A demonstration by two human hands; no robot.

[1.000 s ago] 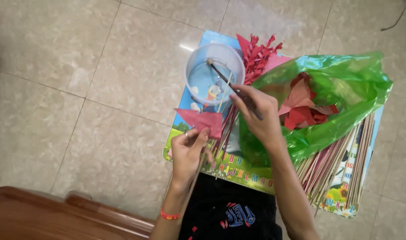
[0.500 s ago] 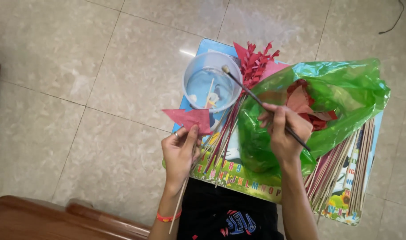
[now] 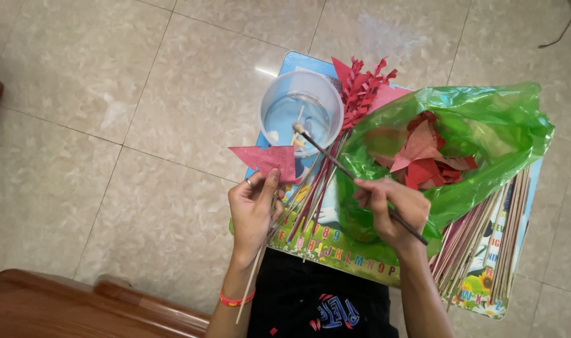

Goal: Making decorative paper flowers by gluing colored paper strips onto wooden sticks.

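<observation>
Tiled floor surrounds one small printed table (image 3: 335, 250). Nearest, the left hand (image 3: 254, 209) pinches a red paper flag (image 3: 268, 161) on a thin stick; the right hand (image 3: 395, 206) grips one brush (image 3: 335, 164). Farther: one green bag (image 3: 485, 119) and one water bowl (image 3: 301, 109).

The left hand (image 3: 253, 209) pinches a red paper flag (image 3: 268, 161) on a thin stick; the right hand (image 3: 392, 209) holds a brush (image 3: 341, 168), its tip over the bowl (image 3: 301, 112).

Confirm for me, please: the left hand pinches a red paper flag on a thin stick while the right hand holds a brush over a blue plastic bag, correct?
Not quite: the head view shows the plastic bag is green, not blue. The rest holds: the left hand pinches the red paper flag on its stick, and the right hand holds the brush.
</observation>
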